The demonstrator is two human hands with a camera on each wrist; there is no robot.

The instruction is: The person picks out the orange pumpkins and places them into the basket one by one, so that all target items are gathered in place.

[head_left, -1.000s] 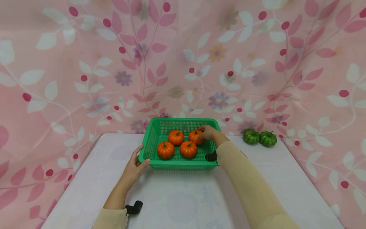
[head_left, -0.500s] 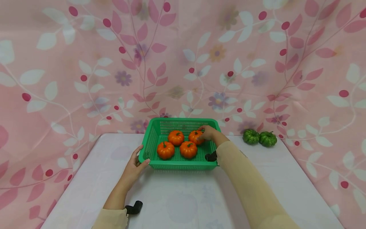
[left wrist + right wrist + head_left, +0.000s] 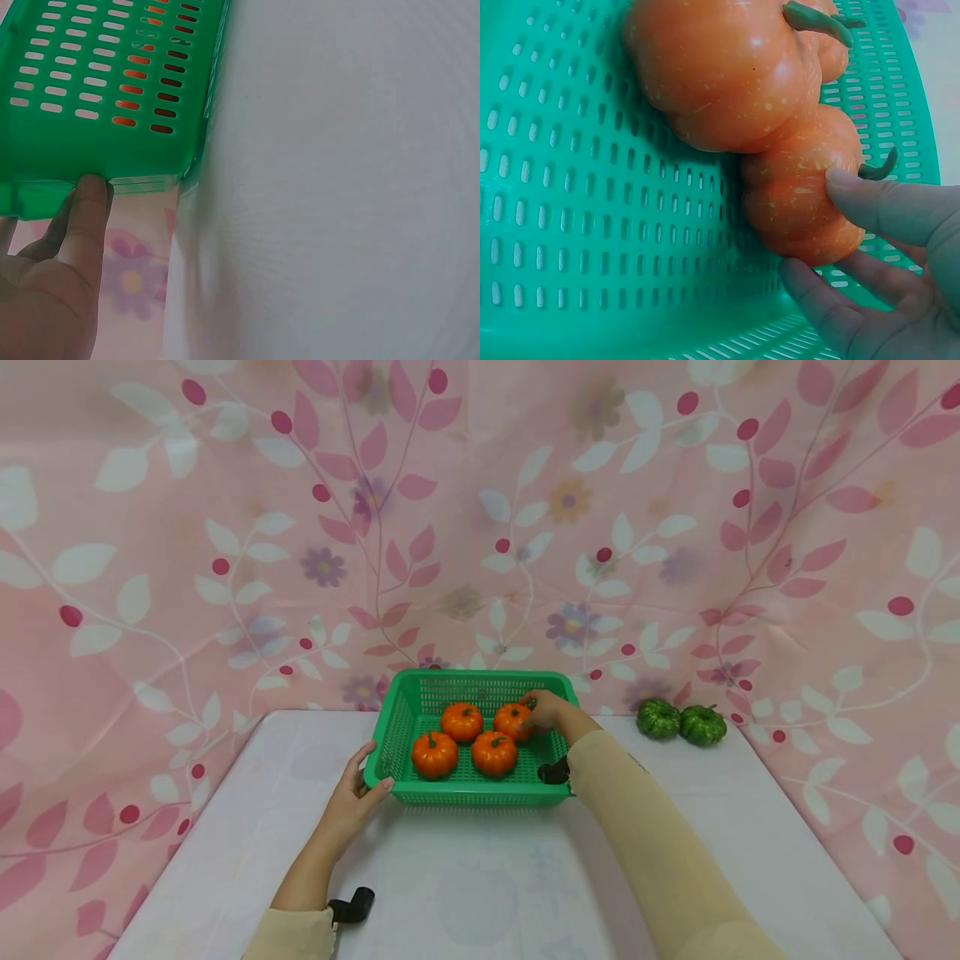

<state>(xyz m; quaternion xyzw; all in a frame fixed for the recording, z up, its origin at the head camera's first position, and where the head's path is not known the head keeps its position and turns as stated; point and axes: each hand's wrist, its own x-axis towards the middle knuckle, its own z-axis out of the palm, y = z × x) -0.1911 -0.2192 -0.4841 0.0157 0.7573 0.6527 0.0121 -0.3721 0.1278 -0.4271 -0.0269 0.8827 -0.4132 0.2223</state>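
A green plastic basket (image 3: 480,787) with slotted walls stands at the back of the table, holding several orange pumpkins with green stems. At its front left corner my left hand (image 3: 354,793) grips the rim, thumb over the front edge; the left wrist view has the fingers (image 3: 86,217) against the basket's outer wall (image 3: 90,146). My right hand (image 3: 553,710) reaches inside and holds the back right pumpkin (image 3: 509,723). In the right wrist view, the thumb lies on this pumpkin (image 3: 802,195) near its stem, with fingertips at its lower side. A larger-looking pumpkin (image 3: 727,75) sits right against it.
Two green pumpkins (image 3: 702,725) sit side by side at the table's back right. A white cloth covers the table (image 3: 465,877). Behind it hangs a pink floral curtain (image 3: 465,527). Black wrist devices (image 3: 352,905) are strapped at both sleeves.
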